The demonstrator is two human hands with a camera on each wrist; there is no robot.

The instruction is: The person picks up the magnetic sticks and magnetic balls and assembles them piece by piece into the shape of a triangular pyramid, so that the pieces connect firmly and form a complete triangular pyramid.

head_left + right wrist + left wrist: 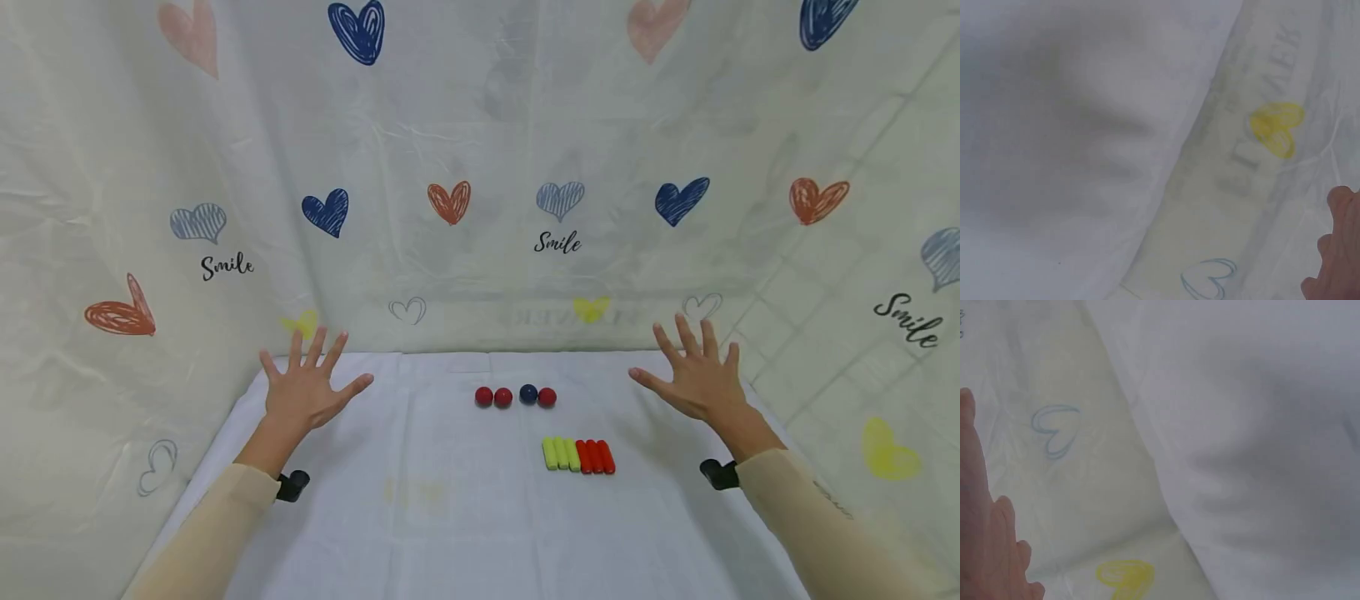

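Both hands hover over the table with fingers spread and nothing in them. In the head view the left hand point(306, 396) is over the table's left side, the right hand point(701, 383) over its right side. Between them, toward the back, lie three red balls point(503, 397) and one dark blue ball point(528, 394) in a row. Nearer the front, three yellow-green sticks point(561, 454) lie side by side against three red sticks point(595, 457). The wrist views show only part of the left hand point(991, 531) and the right hand point(1341, 247) at their edges.
A white cloth point(450, 517) covers the table. Behind it and along both sides hangs a pale curtain point(487, 125) printed with hearts and the word Smile. Each wrist wears a black device, the left one point(292, 486) and the right one point(720, 475).
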